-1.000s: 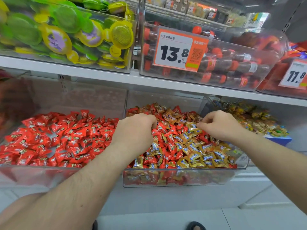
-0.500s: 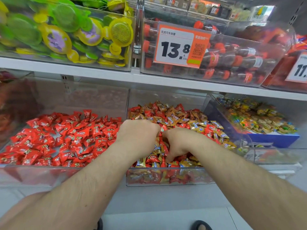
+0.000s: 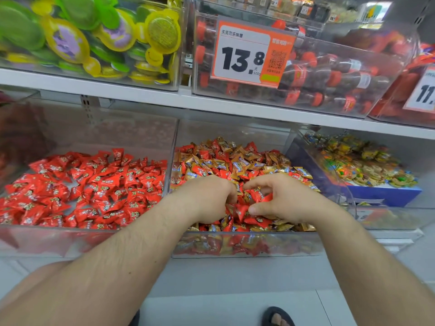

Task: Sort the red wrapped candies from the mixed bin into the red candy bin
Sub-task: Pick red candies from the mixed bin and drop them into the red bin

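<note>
Where the two hands meet, red wrapped candies (image 3: 255, 196) lie heaped among gold-wrapped candies (image 3: 242, 164) in the mixed bin (image 3: 244, 251), the clear middle bin on the lower shelf; the right hand (image 3: 282, 198) sits over the near centre of that heap with its fingers curled, thumb and forefinger bent round a small cluster of the red pieces, one red wrapper showing bright between them; the left hand (image 3: 209, 198) is knuckles-up just beside it, fingers curled down into the pile, and whether they hold a candy cannot be told, since the fingertips are buried; the two hands are almost touching at the fingers. Just left of this bin, sharing a clear wall, stands the red candy bin (image 3: 47, 241), filled across its floor with red wrappers only; both forearms cross the front lip of the middle bin. To the right, a third clear bin (image 3: 388, 217) holds yellow and green wrapped sweets (image 3: 360, 165) above a blue box (image 3: 386, 196). On the shelf above, a bin of green and yellow round packs (image 3: 94, 43) stands at the left; beside it a bin of cola-bottle shapes (image 3: 329, 74) carries an orange price tag (image 3: 249, 52) reading 13.8; a second tag (image 3: 423, 90) is cut off at the right edge. Below, a sandalled foot (image 3: 277, 317) shows on the pale floor.
</note>
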A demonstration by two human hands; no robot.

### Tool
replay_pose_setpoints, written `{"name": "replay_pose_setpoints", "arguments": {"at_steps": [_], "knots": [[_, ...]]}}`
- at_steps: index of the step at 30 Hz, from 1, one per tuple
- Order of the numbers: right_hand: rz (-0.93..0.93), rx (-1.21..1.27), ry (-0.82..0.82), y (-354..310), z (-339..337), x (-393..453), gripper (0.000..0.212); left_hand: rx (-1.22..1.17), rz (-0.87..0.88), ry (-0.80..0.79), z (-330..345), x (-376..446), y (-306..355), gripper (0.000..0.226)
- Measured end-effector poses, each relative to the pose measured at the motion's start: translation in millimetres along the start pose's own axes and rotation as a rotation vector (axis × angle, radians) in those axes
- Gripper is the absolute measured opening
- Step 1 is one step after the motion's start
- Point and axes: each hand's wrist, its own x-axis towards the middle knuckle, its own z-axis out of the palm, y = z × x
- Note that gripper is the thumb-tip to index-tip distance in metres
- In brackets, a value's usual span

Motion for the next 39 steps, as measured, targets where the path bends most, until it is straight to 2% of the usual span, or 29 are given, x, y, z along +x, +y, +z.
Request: {"name": "replay_pose_setpoints", "arguments": {"at_steps": [5,7,9,11,13,16,19,23,27,29,32,34,35,37,39], "knots": [[-0.039,-0.01,0.12,8.5,-10.1,-5.1,0.032,-0.002,-0.001,0.042,7.3,8.1,0.2,0.031],[-0.033,0.12,0.19,8.0,-14.4,-7.1,0.025,-0.037,0.006,0.064,9.3,11.0,1.6,0.024],[0.012,0.52,0.242,3.5,-19.1,-9.3,0.022,-0.064,0.028,0.077,11.0,13.7,4.6,0.027],[0.114,1.062,0.203,-0.8,-25.3,-9.1,0.021,-0.09,0.062,0.064,14.9,17.3,7.9,0.038],[0.231,1.475,0.137,-1.0,-32.0,-9.6,0.022,-0.113,0.082,0.036,20.4,22.0,11.9,0.044],[0.315,1.754,0.067,1.6,-33.5,-9.5,0.025,-0.094,0.092,0.04,27.4,28.2,18.2,0.045],[0.345,1.826,0.062,1.6,-29.5,-7.8,0.023,-0.042,0.131,0.049,28.7,28.3,24.6,0.045],[0.386,1.608,0.132,2.6,-25.8,-2.9,0.023,-0.01,0.138,0.058,29.7,28.8,30.0,0.041],[0.336,1.37,0.191,2.2,-22.7,0.6,0.039,-0.027,0.084,0.082,27.0,29.4,26.4,0.027],[0.269,1.036,0.273,0.9,-22.4,-1.3,0.041,-0.06,0.063,0.101,24.3,28.8,20.0,0.021],[0.175,0.411,0.307,1.8,-19.3,-1.1,0.046,-0.194,0.02,0.201,16.1,26.3,9.6,0.003],[0.126,0.083,0.278,5.5,-14.0,4.6,0.041,-0.396,-0.061,0.314,8.7,23.6,5.2,0.012],[0.112,-0.047,0.245,5.5,-10.5,7.2,0.034,-0.582,-0.114,0.36,5.2,21.7,3.9,0.012],[0.107,-0.222,0.172,1.6,-3.4,12.0,0.027,-1.121,-0.192,0.373,-2.1,16.7,4.1,0.007],[0.126,-0.344,0.11,-3.2,2.4,17.0,0.028,-1.631,-0.226,0.27,-8.4,11.1,7.8,0.007]]}}
